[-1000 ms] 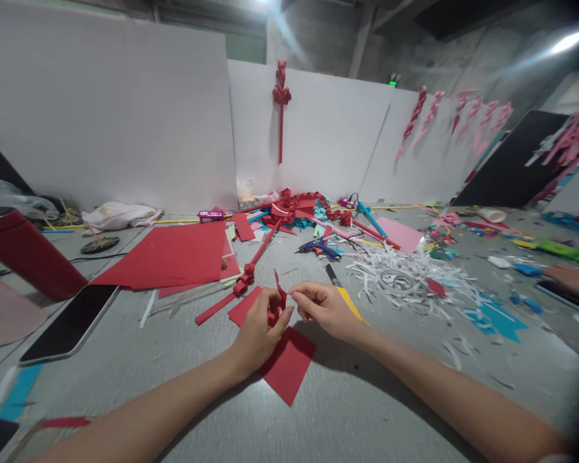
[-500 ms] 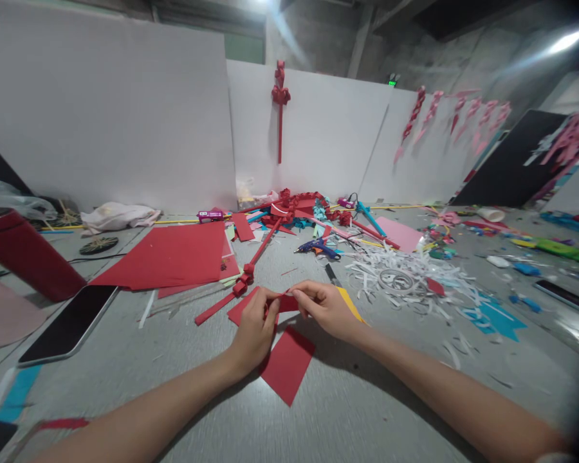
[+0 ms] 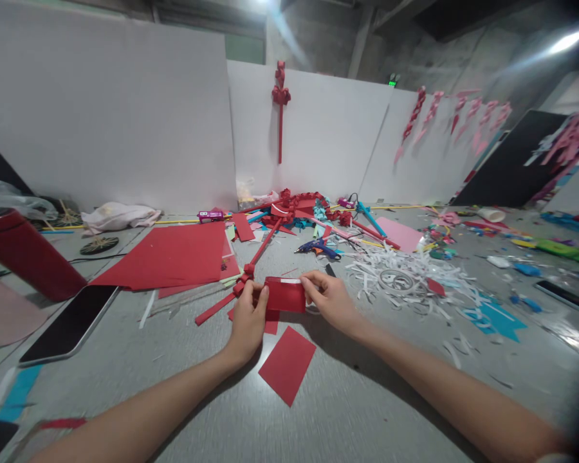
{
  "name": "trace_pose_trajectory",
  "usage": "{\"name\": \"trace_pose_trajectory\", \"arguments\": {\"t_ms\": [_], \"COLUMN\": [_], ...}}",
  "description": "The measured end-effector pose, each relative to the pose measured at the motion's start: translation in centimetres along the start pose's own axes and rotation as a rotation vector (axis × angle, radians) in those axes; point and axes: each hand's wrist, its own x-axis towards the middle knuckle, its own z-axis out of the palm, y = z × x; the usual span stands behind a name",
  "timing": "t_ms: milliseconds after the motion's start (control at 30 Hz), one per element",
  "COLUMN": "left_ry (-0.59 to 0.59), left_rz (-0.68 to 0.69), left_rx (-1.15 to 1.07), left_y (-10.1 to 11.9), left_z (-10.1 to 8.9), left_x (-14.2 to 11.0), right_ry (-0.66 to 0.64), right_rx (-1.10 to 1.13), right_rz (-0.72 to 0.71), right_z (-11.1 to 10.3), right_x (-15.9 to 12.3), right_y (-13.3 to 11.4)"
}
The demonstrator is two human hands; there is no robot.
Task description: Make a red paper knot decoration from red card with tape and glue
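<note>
**Okay, one red card in hand, more lying loose**

So the red card is up over the middle of the bench, held between both hands. Left hand has its fingers pinched shut on one side edge, right hand pinches the upper corner opposite. It's smooth, roughly rectangular, with a white strip along the top; tape or backing, can't tell. Not rolled or knotted yet, so I'd call it early days. The loose red square nearer me is flat and uncreased. The slim red rod with chunky folded paper bows, running toward the bench's far edge, looks mostly built. How many cards are left, no clue.
</note>
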Motion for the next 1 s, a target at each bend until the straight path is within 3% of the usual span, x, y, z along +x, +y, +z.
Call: {"name": "trace_pose_trajectory", "arguments": {"t_ms": [233, 433, 667, 800, 867, 933, 1000], "left_ry": [0.100, 0.079, 0.025, -0.009, -0.017, -0.017, -0.024], "left_rz": [-0.122, -0.215, -0.209, -0.193, -0.191, -0.192, -0.194], "left_rx": [-0.114, -0.238, -0.269, -0.285, -0.292, -0.303, -0.323], "left_y": [-1.9, -2.0, -1.9, -1.9, -1.7, -1.5, -1.3], "left_z": [-0.1, 0.0, -0.1, -0.1, -0.1, 0.0, 0.0], "left_x": [1.1, 1.2, 1.0, 0.9, 0.8, 0.8, 0.8], "right_ry": [0.124, 0.309, 0.663, 0.871, 0.807, 0.612, 0.395], "right_rx": [-0.037, -0.062, -0.226, -0.417, -0.455, -0.369, -0.158], "right_rz": [0.062, 0.069, 0.183, 0.247, 0.122, -0.055, -0.071], "right_z": [-2.0, -5.4, -10.3, -10.9, -9.9, -8.2, -5.9], "right_x": [2.3, 4.5, 6.1, 6.1, 5.9, 5.4, 4.6], "right_y": [2.9, 5.8, 10.3, 10.9, 10.1, 8.5, 6.4]}}
